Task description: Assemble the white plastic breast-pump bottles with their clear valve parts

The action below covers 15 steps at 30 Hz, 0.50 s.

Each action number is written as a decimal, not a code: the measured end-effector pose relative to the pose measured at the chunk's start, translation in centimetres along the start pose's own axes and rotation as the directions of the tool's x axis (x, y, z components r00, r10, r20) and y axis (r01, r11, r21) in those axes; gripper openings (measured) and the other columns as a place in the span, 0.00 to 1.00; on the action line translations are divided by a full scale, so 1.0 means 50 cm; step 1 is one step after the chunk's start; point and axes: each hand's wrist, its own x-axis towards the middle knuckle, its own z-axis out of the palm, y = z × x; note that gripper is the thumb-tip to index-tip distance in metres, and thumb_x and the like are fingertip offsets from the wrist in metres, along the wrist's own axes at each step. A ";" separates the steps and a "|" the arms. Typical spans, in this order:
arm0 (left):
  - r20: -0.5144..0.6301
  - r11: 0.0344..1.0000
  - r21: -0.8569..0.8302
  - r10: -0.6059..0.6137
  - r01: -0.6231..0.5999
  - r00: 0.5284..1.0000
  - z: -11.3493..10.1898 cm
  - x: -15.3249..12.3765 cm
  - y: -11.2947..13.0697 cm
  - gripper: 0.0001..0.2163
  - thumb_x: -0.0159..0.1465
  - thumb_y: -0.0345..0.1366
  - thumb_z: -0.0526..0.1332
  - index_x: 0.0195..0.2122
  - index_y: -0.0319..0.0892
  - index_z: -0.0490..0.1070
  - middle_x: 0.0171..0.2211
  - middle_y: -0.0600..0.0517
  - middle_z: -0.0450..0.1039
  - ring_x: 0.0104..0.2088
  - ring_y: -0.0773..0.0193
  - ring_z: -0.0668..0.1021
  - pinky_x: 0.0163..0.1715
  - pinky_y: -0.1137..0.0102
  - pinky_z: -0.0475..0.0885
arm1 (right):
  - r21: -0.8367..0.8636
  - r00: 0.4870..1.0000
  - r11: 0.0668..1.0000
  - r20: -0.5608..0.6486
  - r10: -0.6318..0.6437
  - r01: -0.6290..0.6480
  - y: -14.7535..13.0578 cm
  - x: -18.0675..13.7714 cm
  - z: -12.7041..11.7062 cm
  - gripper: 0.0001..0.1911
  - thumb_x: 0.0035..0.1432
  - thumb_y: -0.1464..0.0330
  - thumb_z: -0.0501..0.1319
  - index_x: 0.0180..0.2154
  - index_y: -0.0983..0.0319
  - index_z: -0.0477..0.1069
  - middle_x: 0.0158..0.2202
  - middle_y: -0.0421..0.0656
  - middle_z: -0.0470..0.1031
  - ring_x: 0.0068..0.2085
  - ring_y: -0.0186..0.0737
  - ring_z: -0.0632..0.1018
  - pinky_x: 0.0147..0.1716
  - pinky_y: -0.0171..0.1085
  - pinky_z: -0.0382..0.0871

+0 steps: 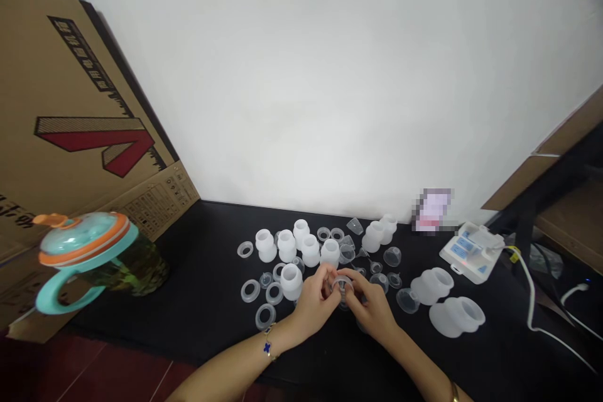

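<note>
My left hand and my right hand meet over a black mat, both pinched on one small clear plastic ring part held between the fingertips. Around them lie several translucent white bottle-shaped pieces, flat clear rings and small clear cups. Two larger white pieces lie on their sides to the right of my right hand. A bracelet with a blue charm sits on my left wrist.
A mug with a teal handle and orange-rimmed lid stands at the left, before a large cardboard box. A white device with a white cable lies at the right. A white wall rises behind the mat.
</note>
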 end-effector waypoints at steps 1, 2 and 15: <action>-0.001 1.000 0.007 0.002 -0.002 1.000 0.000 0.000 0.000 0.02 0.67 0.33 0.58 0.38 0.44 0.64 0.25 0.59 0.63 0.22 0.68 0.66 0.23 0.74 0.59 | -0.005 1.000 1.000 -0.003 0.000 0.000 0.000 0.000 0.000 0.17 0.68 0.64 0.52 0.53 0.60 0.72 0.22 0.36 0.73 0.22 0.36 0.73 0.23 0.32 0.62; 0.001 1.000 0.012 0.002 -0.002 1.000 -0.001 0.000 -0.001 0.02 0.67 0.33 0.58 0.38 0.44 0.64 0.25 0.60 0.63 0.23 0.68 0.66 0.23 0.74 0.59 | -0.008 1.000 1.000 -0.004 0.000 0.000 0.001 0.000 0.001 0.17 0.68 0.64 0.52 0.53 0.60 0.72 0.22 0.36 0.73 0.22 0.36 0.73 0.23 0.31 0.62; 0.002 0.998 0.061 0.023 -0.023 1.000 -0.002 0.000 -0.006 0.02 0.68 0.35 0.58 0.40 0.44 0.65 0.25 0.59 0.65 0.23 0.67 0.68 0.24 0.74 0.62 | -0.007 1.000 1.000 -0.019 -0.004 0.004 -0.003 0.003 -0.003 0.16 0.67 0.65 0.53 0.51 0.61 0.72 0.21 0.35 0.71 0.22 0.36 0.72 0.23 0.31 0.61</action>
